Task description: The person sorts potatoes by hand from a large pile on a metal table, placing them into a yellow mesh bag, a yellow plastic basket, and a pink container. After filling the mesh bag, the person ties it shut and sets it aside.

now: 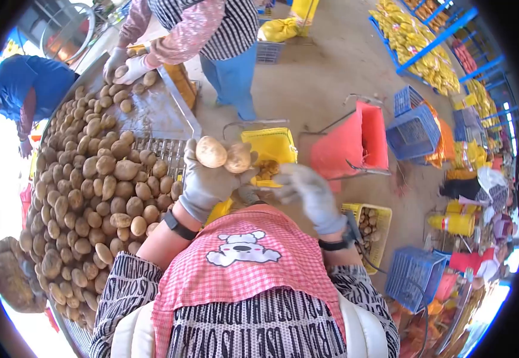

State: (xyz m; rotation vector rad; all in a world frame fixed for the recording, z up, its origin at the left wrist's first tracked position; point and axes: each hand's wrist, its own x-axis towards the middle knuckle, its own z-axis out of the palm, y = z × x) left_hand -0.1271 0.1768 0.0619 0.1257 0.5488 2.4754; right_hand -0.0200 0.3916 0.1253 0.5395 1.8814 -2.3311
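Note:
My gloved left hand point(207, 186) is closed around two potatoes, a pale, smooth one point(210, 151) and a browner one point(238, 158) beside it. My right hand point(312, 197), also in a grey glove, is raised to the right of them, apart from the potatoes. Its fingers are somewhat blurred but look spread, and nothing shows in them. Left of my left hand, a large heap of potatoes point(107, 191) covers the metal sorting table point(152, 110). Beyond my hands stands a yellow mesh bag point(268, 143), held open, with some potatoes inside.
Across the table, a person's gloved hands point(127, 67) handle potatoes; another person in blue point(32, 83) bends at the far left. A red bag on a frame point(349, 143), a yellow crate of potatoes point(376, 230) and blue crates point(415, 132) stand to the right.

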